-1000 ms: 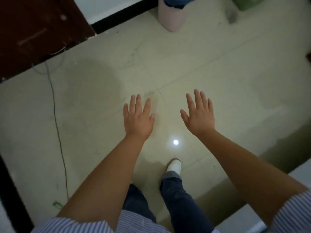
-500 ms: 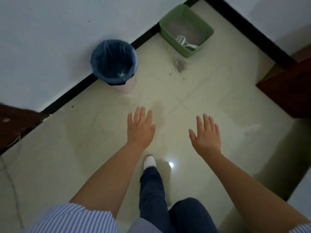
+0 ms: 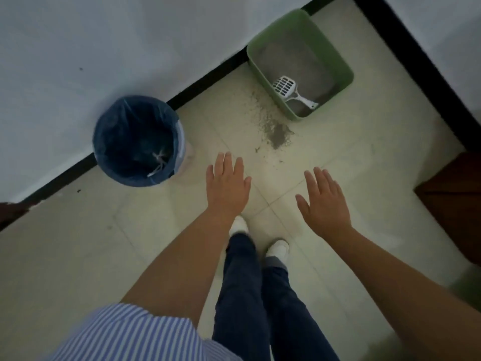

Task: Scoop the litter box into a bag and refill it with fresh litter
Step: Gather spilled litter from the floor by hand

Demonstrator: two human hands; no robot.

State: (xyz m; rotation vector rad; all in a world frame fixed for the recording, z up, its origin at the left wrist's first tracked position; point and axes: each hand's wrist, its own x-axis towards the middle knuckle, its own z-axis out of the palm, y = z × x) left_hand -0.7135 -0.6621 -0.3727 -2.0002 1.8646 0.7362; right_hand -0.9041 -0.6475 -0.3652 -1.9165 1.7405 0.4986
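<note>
In the corner: litter box (image 3: 335,56), scoop (image 3: 287,88) untouched inside; lined bin (image 3: 138,142) beside. My left hand (image 3: 227,187) and right hand (image 3: 325,204) spread, empty. I judge nothing begun.

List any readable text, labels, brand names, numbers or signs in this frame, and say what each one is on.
None can be read.
Green litter box: no label or marking shows on its walls.
White scoop lying in it: plain slotted plastic, no lettering visible.
Bin with the blue bag: no print visible on bag or bin.
Striped sleeve, the wall and the floor tiles: no text.
Left hand and right hand hold nothing.
</note>
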